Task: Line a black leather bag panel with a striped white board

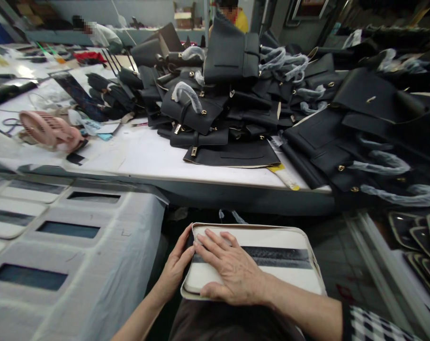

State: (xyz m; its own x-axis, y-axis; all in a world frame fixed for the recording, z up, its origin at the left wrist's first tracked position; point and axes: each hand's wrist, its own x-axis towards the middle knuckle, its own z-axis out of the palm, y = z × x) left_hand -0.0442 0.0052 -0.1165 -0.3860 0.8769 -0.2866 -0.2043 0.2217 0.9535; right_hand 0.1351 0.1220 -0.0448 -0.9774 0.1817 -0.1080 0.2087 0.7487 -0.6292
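Observation:
A cream-white bag panel (272,237) with rounded corners, a raised edge and a dark stripe across its middle rests over my lap. My left hand (177,263) holds its left edge, with the thumb at the near side of the rim and the fingers along the outside. Flat on the panel's left half lies my right hand (229,270), fingers stretched out toward the upper left corner. It covers part of the dark stripe. The panel's underside is hidden.
Black bags (232,57) with plastic-wrapped handles are heaped on the white table (137,156) ahead. A pink fan (46,128) stands there at left. Similar white panels (14,215) lie on the covered surface at left. Dark panels (414,232) are stacked at right. Two people are farther back.

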